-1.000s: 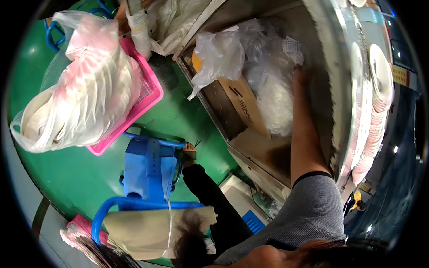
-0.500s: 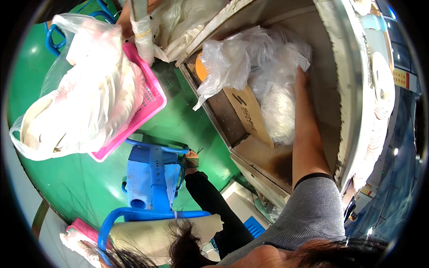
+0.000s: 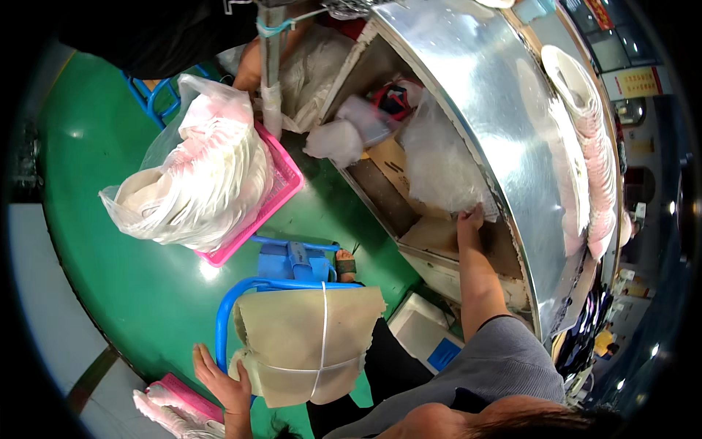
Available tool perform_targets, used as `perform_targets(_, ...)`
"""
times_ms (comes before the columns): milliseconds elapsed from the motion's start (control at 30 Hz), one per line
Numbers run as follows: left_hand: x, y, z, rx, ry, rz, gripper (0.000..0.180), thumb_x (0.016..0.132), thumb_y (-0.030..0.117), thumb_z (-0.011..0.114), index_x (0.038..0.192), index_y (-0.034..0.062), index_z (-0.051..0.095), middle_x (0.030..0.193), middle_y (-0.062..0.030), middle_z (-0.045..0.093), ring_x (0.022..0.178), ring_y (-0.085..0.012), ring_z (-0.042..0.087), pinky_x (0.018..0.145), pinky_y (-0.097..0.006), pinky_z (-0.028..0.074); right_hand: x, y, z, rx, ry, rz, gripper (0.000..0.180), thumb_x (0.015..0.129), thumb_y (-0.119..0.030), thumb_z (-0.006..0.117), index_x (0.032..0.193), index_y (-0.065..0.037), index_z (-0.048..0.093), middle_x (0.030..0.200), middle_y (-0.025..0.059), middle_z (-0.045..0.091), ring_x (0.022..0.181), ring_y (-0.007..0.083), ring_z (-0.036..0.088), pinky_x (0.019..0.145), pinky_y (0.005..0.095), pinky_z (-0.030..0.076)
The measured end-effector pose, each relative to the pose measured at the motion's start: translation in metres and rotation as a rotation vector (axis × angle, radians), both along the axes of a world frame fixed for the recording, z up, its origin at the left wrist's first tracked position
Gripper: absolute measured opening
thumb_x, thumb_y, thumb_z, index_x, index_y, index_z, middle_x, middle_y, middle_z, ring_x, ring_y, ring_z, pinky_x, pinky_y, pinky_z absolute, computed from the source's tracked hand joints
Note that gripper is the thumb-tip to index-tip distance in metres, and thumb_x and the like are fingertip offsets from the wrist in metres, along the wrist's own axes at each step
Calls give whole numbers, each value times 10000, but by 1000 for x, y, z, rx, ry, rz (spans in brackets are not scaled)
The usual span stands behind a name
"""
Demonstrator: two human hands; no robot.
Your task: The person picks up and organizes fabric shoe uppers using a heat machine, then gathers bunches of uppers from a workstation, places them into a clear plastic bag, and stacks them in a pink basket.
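My right hand reaches into the open compartment under the metal worktable and pinches the near edge of a crumpled clear plastic bag. The bag drapes over a brown cardboard box, hiding part of it. At the lower left, my left hand is empty with its fingers spread, beside the blue tubular frame of a chair. A beige pad tied with white cord covers that chair's back. Further back in the compartment are another bunched plastic bag and a red and black item.
A pink basket on the green floor holds a big clear bag of stacked white, pinkish pieces. Similar pieces line the far edge of the shiny worktable. Another person's hand is near a taped post. A white bin stands below.
My right hand has come nearer, toward the compartment's front, with the plastic bag's edge. My left hand has come into view. The view has shifted, showing more of the worktable top.
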State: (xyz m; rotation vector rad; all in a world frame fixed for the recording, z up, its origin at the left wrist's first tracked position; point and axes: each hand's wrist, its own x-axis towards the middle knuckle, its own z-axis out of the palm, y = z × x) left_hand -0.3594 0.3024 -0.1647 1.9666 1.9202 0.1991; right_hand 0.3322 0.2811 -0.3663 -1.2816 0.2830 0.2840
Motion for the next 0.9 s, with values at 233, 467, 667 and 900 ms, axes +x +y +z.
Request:
perform_targets(233,159,100,-14,-132,-510,-431,467,775,58,634,1221,-3,512,1280,-200,457,1174,-380,450,991,-427,361,-20,-88,-54,140,347,52,154,918,-271,533,810,-161,543,648,-39,522,520,140,471,447,276,355)
perform_targets(467,360,158,-184,-451,-590,-689,517,817,260,644,1232,3,474,1228,-227,513,1130,-382,498,949,-399,416,-26,-89,-122,33,484,102,201,957,-311,472,968,-137,573,848,1,618,711,156,550,510,290,407)
perform_targets(667,395,135,-299,-894,-446,-444,679,784,392,677,1276,-15,443,1259,-252,497,1161,-370,495,945,-402,427,-54,-109,-133,269,515,330,240,929,-344,540,1071,-151,540,904,22,597,743,149,550,531,302,421)
perform_targets(900,415,133,-308,-1328,-808,112,944,771,500,671,1477,181,132,1467,-202,233,1322,-380,292,983,-535,368,-143,-109,-46,120,695,550,322,948,-335,489,1210,-150,503,1165,14,573,1040,193,546,860,388,455)
